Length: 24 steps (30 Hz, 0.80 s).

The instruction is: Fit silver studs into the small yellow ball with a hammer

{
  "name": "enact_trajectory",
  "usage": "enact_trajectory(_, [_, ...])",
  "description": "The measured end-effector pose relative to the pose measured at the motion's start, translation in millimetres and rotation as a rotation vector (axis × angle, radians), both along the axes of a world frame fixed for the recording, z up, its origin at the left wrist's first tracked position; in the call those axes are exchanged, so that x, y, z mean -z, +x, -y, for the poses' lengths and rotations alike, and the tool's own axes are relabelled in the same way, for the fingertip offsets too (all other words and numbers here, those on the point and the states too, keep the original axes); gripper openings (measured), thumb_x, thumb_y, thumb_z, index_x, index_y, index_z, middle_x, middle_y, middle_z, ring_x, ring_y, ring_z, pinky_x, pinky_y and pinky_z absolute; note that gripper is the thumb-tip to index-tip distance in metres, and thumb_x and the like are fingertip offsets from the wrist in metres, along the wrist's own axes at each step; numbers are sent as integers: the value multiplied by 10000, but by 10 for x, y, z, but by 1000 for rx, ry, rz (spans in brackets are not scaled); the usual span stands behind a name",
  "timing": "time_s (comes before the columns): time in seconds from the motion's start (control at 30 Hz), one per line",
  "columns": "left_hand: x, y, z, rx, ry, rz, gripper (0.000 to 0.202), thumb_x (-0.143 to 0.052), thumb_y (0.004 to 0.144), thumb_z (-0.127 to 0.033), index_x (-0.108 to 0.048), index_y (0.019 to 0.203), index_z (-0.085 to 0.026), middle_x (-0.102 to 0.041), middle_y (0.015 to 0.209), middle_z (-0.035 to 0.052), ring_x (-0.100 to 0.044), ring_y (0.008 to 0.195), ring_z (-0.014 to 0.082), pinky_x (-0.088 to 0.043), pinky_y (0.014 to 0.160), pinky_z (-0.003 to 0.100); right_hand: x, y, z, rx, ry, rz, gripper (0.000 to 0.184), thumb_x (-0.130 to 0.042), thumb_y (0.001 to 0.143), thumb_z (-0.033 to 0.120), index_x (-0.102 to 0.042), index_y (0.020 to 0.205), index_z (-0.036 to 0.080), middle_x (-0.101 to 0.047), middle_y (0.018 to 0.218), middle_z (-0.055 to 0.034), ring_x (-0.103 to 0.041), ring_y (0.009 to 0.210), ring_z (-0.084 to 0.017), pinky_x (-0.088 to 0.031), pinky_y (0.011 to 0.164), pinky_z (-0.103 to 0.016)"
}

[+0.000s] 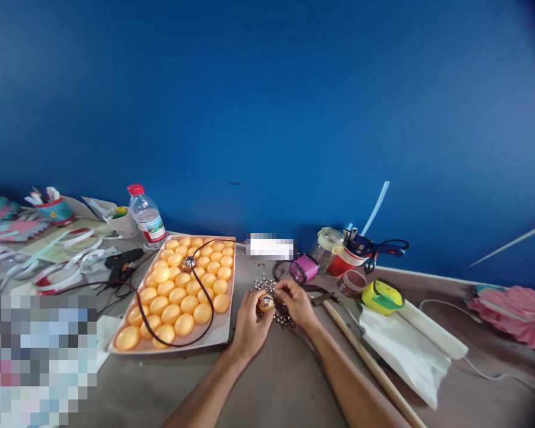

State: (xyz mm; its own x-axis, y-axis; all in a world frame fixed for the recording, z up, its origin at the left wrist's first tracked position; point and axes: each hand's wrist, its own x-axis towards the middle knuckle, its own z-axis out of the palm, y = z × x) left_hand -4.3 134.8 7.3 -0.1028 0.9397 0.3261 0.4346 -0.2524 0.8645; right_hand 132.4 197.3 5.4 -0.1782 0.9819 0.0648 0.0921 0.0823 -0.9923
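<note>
My left hand (252, 321) is closed around a small orange ball (266, 303) with a shiny silver part on its upper side. Just right of it, my right hand (296, 306) has its thumb and fingers drawn together over a pile of small silver beads (284, 318). Anything between those fingertips is too small to make out. Left of my hands stands a shallow white tray (225, 334) of orange balls (177, 296) in rows. A silver-topped ball (188, 264) rests among them, and a dark cord (213, 315) loops across the tray.
Behind the tray stands a water bottle (148, 220); a black glue gun (120, 264) lies at its left. A purple container (304, 268), clear jar (327, 249) and red cup (345, 261) line the wall. At right are a wooden stick (370, 362) and white bag (401, 345).
</note>
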Motion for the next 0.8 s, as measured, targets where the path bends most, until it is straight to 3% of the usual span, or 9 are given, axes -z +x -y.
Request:
enact_trajectory(0.3, [8, -23, 19, 25, 24, -129, 256, -526, 811, -289, -542, 1038, -171, -590, 957, 78, -573, 882, 193, -486, 791, 353, -38, 33, -125, -50, 65, -328, 177, -596, 725, 355, -529, 716, 191, -526, 627, 18, -433, 556, -102, -359, 545, -237])
enact_trajectory(0.5, [-24, 12, 48, -44, 12, -122, 274, -526, 813, -300, -549, 1046, -158, -618, 963, 78, -595, 887, 187, -485, 819, 353, -82, 50, -154, -130, 19, -483, 179, -645, 682, 331, -549, 688, 180, -528, 586, 31, -432, 534, -94, -346, 549, -238])
enact_trajectory(0.8, [-180, 126, -252, -31, 53, -165, 257, -552, 791, -291, -560, 1014, -164, -625, 957, 71, -592, 884, 193, -484, 802, 353, -101, 68, -111, -93, -18, -554, 228, -706, 618, 354, -575, 674, 176, -544, 580, 32, -449, 526, -93, -357, 546, -237])
